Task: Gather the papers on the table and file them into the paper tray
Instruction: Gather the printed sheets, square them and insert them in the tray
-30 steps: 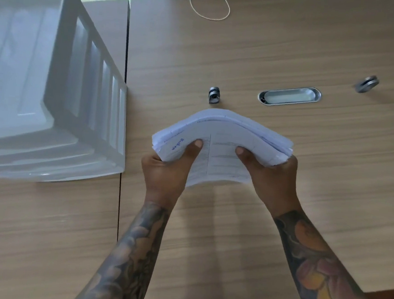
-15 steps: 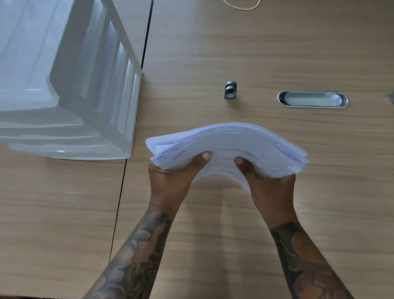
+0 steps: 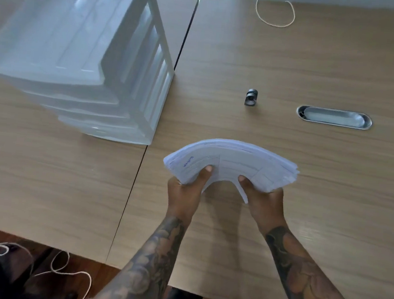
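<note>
A thick stack of white papers (image 3: 235,159) with printed lines and blue handwriting bows upward above the wooden table (image 3: 292,62). My left hand (image 3: 184,193) grips its near left corner, thumb on top. My right hand (image 3: 263,203) grips the near right side, thumb on top as well. The white plastic paper tray (image 3: 135,80), with several stacked tiers, stands at the back left, its open fronts facing me and nothing visible on the top tier.
A small metal cylinder (image 3: 250,97) lies behind the papers. An oval metal cable slot (image 3: 334,117) is set into the tabletop at the right. A loop of cord (image 3: 275,18) lies at the far edge. White cord (image 3: 59,268) hangs below the table's near edge.
The stack stays held in both hands with the same grip. The view has shifted, so the tray now appears nearer the centre and the table's near edge shows.
</note>
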